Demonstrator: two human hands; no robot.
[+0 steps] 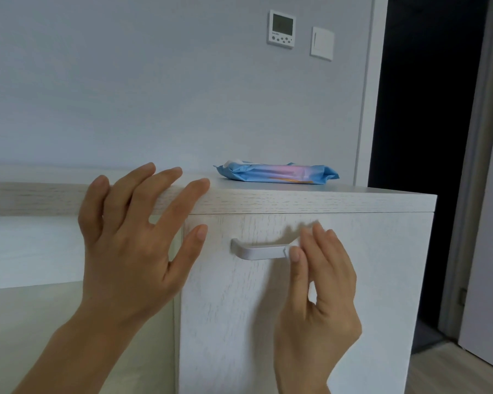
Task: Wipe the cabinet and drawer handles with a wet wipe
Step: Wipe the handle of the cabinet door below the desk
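The wipe is pinched by the right hand against the handle, right end. Left hand is spread loose, fingertips rested on the cabinet edge. The pack is parked on the surface behind.

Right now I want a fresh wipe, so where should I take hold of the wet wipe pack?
Probably across its middle from above, pinching the long edges: the wet wipe pack lies flat on the cabinet top, opening at its left end.
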